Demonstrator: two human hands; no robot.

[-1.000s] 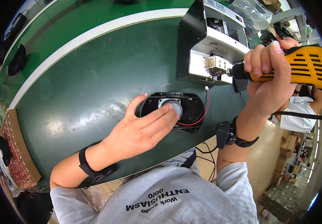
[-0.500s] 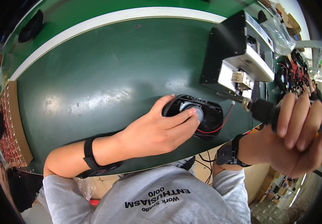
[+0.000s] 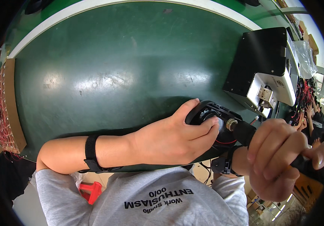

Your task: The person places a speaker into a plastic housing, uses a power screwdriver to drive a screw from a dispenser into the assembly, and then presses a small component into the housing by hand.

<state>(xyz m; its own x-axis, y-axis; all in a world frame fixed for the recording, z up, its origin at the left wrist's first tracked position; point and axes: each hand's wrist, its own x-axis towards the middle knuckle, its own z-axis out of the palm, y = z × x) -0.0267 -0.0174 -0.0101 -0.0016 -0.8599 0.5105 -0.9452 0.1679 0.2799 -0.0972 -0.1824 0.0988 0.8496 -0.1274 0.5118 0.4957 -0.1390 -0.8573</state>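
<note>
My left hand [image 3: 171,141] is closed on a black plastic housing [image 3: 225,109] on the green table, thumb on its far rim. The fingers press a round grey part, which looks like a small speaker [image 3: 220,122], set inside the housing. From the right comes an electric screwdriver [image 3: 244,132] with a black front and brass-coloured nose. My right hand [image 3: 278,158] is wrapped round its grip. The nose is over the housing's right part, close to my left fingertips; whether it touches is hidden. A red wire [image 3: 226,142] lies at the housing's near side.
A black and silver machine [image 3: 259,56], resembling a screw feeder, stands at the right of the table [image 3: 105,45]. A cardboard box [image 3: 13,109] of red-wired parts is at the left edge. Other people's hands [image 3: 310,113] work at far right. Something red [image 3: 91,192] is below the table edge.
My right hand has brought the screwdriver left, from beside the housing to over it. My left hand still holds the housing. The whole view has shifted, with the machine appearing lower and farther right.
</note>
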